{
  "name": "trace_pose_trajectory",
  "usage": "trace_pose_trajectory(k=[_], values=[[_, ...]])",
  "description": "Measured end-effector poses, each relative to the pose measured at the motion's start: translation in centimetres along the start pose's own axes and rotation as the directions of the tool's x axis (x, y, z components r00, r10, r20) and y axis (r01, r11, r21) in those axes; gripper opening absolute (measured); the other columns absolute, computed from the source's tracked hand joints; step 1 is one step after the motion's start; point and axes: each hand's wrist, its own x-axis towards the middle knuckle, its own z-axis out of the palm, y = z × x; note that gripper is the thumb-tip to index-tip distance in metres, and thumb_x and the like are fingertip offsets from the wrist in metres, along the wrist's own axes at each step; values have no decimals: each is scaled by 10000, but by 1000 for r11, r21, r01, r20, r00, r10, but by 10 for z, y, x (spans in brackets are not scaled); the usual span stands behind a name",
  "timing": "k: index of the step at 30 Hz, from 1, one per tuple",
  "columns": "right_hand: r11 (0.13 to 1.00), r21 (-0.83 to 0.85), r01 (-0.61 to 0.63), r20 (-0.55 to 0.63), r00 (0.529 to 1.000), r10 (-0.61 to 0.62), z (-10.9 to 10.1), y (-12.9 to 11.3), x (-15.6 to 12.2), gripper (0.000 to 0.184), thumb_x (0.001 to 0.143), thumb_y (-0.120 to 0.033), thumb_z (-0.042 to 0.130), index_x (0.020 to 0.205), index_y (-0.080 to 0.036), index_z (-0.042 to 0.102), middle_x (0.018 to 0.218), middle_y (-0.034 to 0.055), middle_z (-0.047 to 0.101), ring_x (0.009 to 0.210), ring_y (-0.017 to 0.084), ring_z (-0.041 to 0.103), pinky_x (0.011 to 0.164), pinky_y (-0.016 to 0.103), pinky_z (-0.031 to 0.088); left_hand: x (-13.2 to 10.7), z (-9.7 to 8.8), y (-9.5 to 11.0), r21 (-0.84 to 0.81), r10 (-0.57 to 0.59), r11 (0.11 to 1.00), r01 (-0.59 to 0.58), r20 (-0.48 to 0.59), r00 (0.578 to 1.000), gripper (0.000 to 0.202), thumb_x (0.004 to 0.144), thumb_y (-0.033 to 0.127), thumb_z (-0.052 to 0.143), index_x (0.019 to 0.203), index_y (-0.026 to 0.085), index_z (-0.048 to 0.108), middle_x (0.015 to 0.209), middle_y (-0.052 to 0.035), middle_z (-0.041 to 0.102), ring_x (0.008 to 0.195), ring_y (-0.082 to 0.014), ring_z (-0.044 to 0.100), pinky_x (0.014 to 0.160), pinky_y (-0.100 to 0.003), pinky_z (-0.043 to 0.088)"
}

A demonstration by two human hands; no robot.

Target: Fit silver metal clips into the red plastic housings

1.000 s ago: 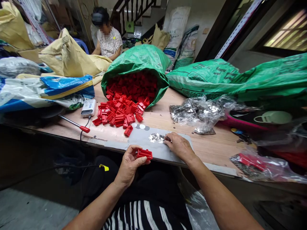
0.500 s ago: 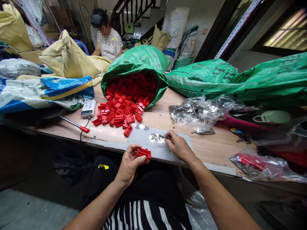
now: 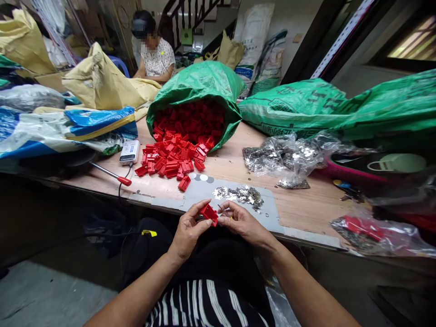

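My left hand [image 3: 188, 230] is shut on a small red plastic part [image 3: 209, 214], held tilted at the near edge of a grey mat [image 3: 272, 213]. My right hand [image 3: 240, 222] pinches thin metal tweezers [image 3: 224, 211], with their tip close to the red part. Both hands nearly meet over the mat's edge. Small silvery metal pieces [image 3: 238, 195] lie scattered on the mat just beyond my fingers. A heap of loose red plastic parts [image 3: 170, 161] spills across the wooden table [image 3: 299, 200] from an open green sack [image 3: 195, 79].
A clear bag of silvery pieces [image 3: 282, 156] lies right of the heap, and a bag with red parts [image 3: 368, 231] sits at the table's right end. A power bank [image 3: 129, 152] and a red-handled screwdriver [image 3: 111, 173] are at left. A co-worker [image 3: 153, 56] sits behind the sacks.
My right hand has moved left from the silvery pieces to the red part. My left hand has turned that part and raised it slightly, so both hands now nearly meet.
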Motion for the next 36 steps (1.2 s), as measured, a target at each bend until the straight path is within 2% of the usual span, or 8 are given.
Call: trace_pose_trajectory(k=[5, 8, 13, 18, 25, 30, 33, 36], values=[[998, 54, -23, 9, 1000, 23, 1, 9, 1, 362, 750, -459, 708, 881, -201, 492, 583, -77, 532, 445, 45, 312, 433, 193, 177, -2, 3, 4, 164, 102, 980, -116, 93, 990, 407, 789, 210, 642, 1192, 269, 633, 1139, -44, 595, 1031, -191, 571, 880, -282, 480], [995, 85, -57, -7, 998, 58, 1, 10, -1, 401, 740, -501, 700, 881, -201, 475, 612, -62, 571, 436, 41, 316, 424, 190, 171, -2, 3, 4, 156, 79, 983, -93, 89, 993, 412, 788, 223, 645, 1197, 274, 630, 1143, -41, 601, 1026, -189, 576, 881, -283, 478], [995, 84, -55, -46, 997, 59, 2, 5, -5, 413, 758, -538, 661, 875, -197, 460, 688, -22, 629, 447, 45, 368, 436, 193, 195, -2, 4, -1, -34, -54, 998, 54, 13, 998, 485, 759, 203, 669, 1238, 248, 602, 1105, -39, 666, 1054, -197, 570, 954, -308, 427], [996, 85, -43, -30, 999, 45, 2, 4, -8, 405, 749, -518, 682, 877, -201, 464, 703, -27, 617, 465, 52, 376, 450, 198, 220, 0, 7, 1, -271, -157, 951, 150, -5, 988, 521, 708, 157, 688, 1219, 228, 615, 997, -37, 689, 926, -167, 606, 850, -285, 471], [995, 100, -22, 0, 1000, 22, 0, 12, -8, 352, 773, -456, 685, 887, -211, 459, 619, -85, 482, 458, 43, 312, 439, 190, 191, -1, 9, 1, -407, -218, 887, 219, 50, 975, 499, 714, 148, 684, 1204, 218, 618, 944, -51, 674, 838, -166, 627, 804, -325, 500], [996, 87, -18, -10, 1000, 19, 0, 13, -9, 352, 777, -469, 675, 872, -212, 455, 605, -88, 458, 463, 48, 305, 446, 192, 193, -1, 9, -1, -333, -186, 923, 191, 47, 981, 506, 724, 155, 697, 1216, 231, 611, 968, -39, 679, 896, -168, 621, 844, -309, 488], [998, 63, 1, -20, 1000, 0, 1, 15, -8, 363, 765, -479, 684, 866, -211, 462, 656, -71, 477, 499, 59, 339, 465, 197, 233, -2, 10, -4, -169, -116, 978, 122, 43, 992, 509, 717, 191, 727, 1212, 236, 617, 1024, -41, 682, 955, -183, 617, 896, -303, 472], [999, 14, 52, -44, 998, -52, 2, 18, -6, 370, 741, -474, 706, 853, -200, 484, 738, -43, 499, 595, 83, 410, 522, 205, 309, -3, 11, -7, 4, -13, 1000, 12, 65, 998, 428, 717, 217, 737, 1137, 241, 663, 1089, -51, 661, 999, -207, 615, 903, -304, 482]])
